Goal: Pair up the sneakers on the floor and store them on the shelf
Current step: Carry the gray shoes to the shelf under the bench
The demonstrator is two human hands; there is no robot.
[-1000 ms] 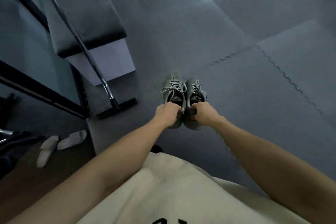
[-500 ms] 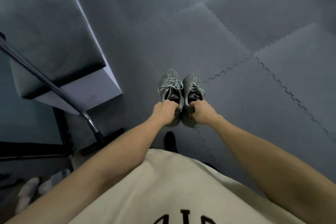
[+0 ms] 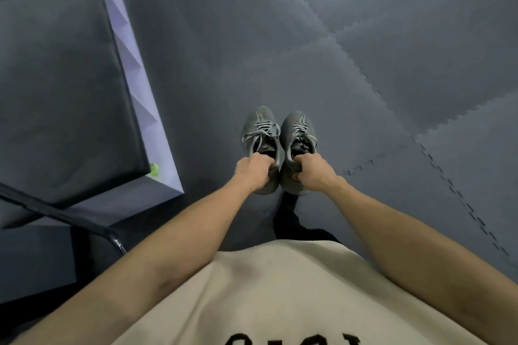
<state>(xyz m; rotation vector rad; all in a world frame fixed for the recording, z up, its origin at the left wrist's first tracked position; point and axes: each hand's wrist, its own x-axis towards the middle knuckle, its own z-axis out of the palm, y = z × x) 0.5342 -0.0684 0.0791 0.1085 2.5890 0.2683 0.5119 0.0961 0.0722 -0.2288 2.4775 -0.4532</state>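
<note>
Grey interlocking foam mats (image 3: pixel 392 45) cover the floor, with a dark padded bench or cushion top (image 3: pixel 59 87) on a pale base at your left and a dark metal bar (image 3: pixel 56 213) crossing below it. Head view, the only one: your left hand (image 3: pixel 252 171) is clenched over the heel collar of the left sneaker (image 3: pixel 259 131), fingers tucked into the opening; your right hand (image 3: pixel 314 172) grasps the heel collar of the right sneaker (image 3: pixel 298 131) the same way. Both grey lace-ups hang side by side in front of you above the mats, inner edges touching or nearly so; I cannot tell which. Toes point away from you, heels toward your body, long axes running near parallel and straight ahead, the toes apparently dipping a little. Laces on the left shoe lie loose across the tongue. No shelf shows here, so the step looks like the carry. Judgement: keep both collars gripped firmly and level, keep the pair together, and turn your whole body toward the shelf rather than swinging the shoes. Mind the bench corner and bar on your left. Set them down sole-flat, heels last, toes facing in, still side by side.
</note>
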